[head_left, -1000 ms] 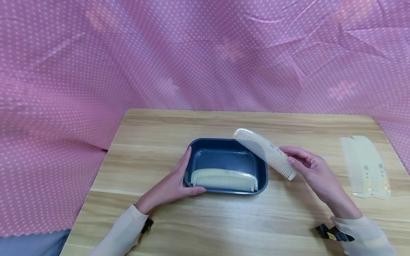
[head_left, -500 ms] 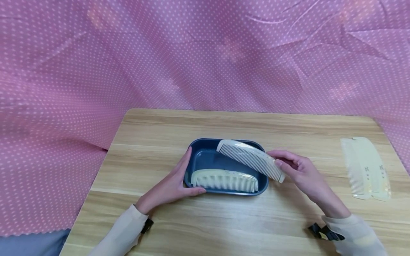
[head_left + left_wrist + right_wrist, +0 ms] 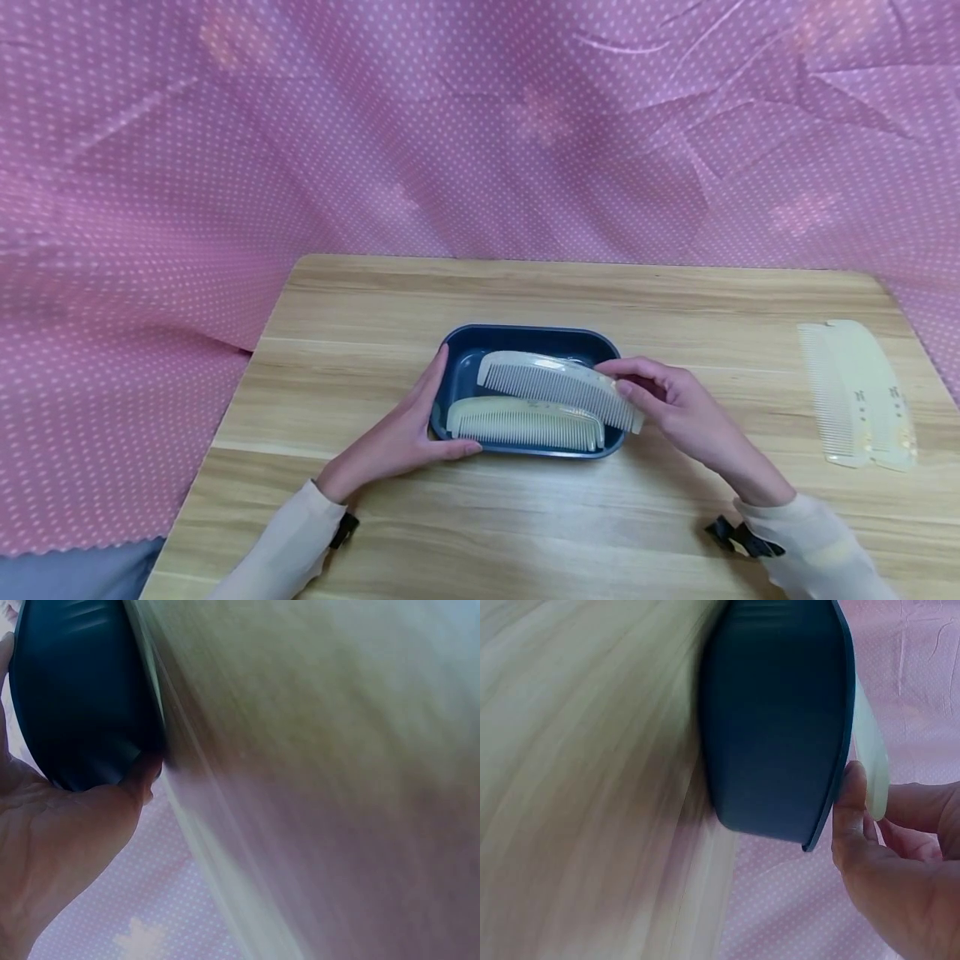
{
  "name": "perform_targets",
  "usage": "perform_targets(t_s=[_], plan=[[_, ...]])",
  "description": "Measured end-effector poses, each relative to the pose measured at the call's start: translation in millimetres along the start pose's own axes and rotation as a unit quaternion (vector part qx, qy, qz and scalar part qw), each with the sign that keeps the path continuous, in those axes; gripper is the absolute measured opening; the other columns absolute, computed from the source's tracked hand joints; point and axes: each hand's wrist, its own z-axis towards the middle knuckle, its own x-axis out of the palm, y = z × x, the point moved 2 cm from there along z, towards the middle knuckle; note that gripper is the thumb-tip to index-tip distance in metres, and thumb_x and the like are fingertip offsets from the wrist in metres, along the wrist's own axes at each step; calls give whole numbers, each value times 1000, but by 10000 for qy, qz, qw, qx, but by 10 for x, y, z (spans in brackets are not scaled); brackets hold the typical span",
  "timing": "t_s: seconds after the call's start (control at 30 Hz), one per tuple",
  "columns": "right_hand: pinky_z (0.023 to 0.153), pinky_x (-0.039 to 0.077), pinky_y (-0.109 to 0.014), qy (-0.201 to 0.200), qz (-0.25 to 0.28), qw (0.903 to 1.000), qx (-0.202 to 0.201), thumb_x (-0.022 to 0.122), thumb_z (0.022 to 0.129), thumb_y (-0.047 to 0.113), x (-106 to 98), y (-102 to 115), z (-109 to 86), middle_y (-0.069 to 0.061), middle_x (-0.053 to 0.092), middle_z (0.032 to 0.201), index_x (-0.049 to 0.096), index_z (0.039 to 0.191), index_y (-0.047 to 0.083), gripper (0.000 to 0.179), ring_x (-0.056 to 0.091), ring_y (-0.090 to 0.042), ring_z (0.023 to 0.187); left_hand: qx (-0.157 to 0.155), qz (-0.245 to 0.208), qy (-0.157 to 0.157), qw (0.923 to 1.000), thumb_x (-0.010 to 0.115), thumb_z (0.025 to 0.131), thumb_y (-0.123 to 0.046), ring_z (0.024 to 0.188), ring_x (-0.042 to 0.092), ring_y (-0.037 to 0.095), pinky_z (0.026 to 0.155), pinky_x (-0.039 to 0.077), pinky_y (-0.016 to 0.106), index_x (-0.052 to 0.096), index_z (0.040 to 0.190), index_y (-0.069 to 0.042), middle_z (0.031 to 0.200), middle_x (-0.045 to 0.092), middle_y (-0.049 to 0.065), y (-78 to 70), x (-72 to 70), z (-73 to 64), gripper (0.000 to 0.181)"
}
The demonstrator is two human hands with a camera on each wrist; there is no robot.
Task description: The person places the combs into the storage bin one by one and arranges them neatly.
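A dark blue rectangular box [image 3: 525,335] without a lid stands on the table. My left hand [image 3: 401,427] grips its left end, thumb along the front side and fingers at the back; the left wrist view shows the palm against the box [image 3: 82,690]. Inside, near the front wall, lies a pale cream comb [image 3: 517,417], teeth toward me. With thumb and fingers my right hand [image 3: 678,408] pinches the right end of a second comb [image 3: 551,379], tilted over the box. In the right wrist view this comb [image 3: 871,750] sticks up past the rim, fingertips right beside it.
Two more cream combs [image 3: 858,396] lie overlapping at the right of the wooden table [image 3: 360,308]. Behind the table hangs a pink dotted cloth [image 3: 450,150]. A black strap [image 3: 742,537] sits at the right sleeve.
My right hand has moved left and carried the second comb from above the box's right rim to over the middle, just behind the first comb. The left hand and box have stayed put.
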Motion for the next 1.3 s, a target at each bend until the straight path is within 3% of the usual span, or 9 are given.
perform_targets(t_s=[0.1,0.13,0.23,0.33,0.37,0.47,0.8,1.1,1.3], plan=[[86,54,-21,-2,-157,9997,-173,60,113,8,60,18,30,-5,72,137,73,140,10,30,64,-20,110,50,23,-18,10000,89,90,-54,165,5,19,128,21,58,-14,172,-43,180,-7,-13,5,3,1,133],[79,54,-21,-5,-177,9997,-192,60,113,7,81,26,36,-6,73,132,73,140,10,30,64,-19,100,70,34,-26,10000,89,90,-54,165,5,18,128,21,58,-14,172,-42,180,-7,-13,8,4,2,133],[78,53,-21,-49,-322,9988,-354,60,112,5,150,44,61,-5,74,128,74,138,11,30,63,-17,97,102,74,-44,9999,89,90,-54,165,6,17,128,21,57,-14,172,-42,180,-7,-14,14,4,4,133],[83,54,-22,-24,-390,9981,-470,61,112,4,218,54,95,-4,74,128,75,137,12,29,65,-19,102,99,79,-45,9999,89,90,-55,165,6,16,128,21,57,-14,172,-42,180,-7,-14,21,4,4,133],[90,54,-23,-6,-427,9977,-522,61,112,4,238,55,109,-3,74,131,76,136,12,29,65,-21,111,91,84,-43,9999,89,89,-55,165,6,16,128,21,57,-14,172,-42,180,-7,-14,20,3,4,133],[89,55,-25,91,-497,9972,-547,61,111,2,285,62,143,-4,74,130,76,134,10,28,65,-25,111,86,80,-36,9999,88,89,-59,165,6,15,128,22,57,-14,172,-42,180,-6,-15,19,6,8,133],[71,51,-29,370,-1018,9936,-333,62,109,-4,399,117,229,-3,74,120,77,130,9,29,58,-22,87,19,124,-11,9999,87,89,-62,165,6,17,127,24,59,-15,172,-43,180,-8,-15,23,10,12,133],[77,55,-31,510,-1602,9823,-826,62,106,-9,446,180,245,-4,76,120,78,126,5,29,61,-17,92,-11,124,-9,9999,87,88,-62,165,6,18,126,25,59,-15,172,-43,180,-8,-15,6,-5,9,133],[88,62,-39,508,-2210,9652,-1299,65,102,-14,505,196,253,-4,77,116,77,119,3,27,71,-19,105,-49,84,1,10000,86,87,-65,165,6,18,126,26,59,-15,172,-44,180,-7,-15,0,-8,5,133]])
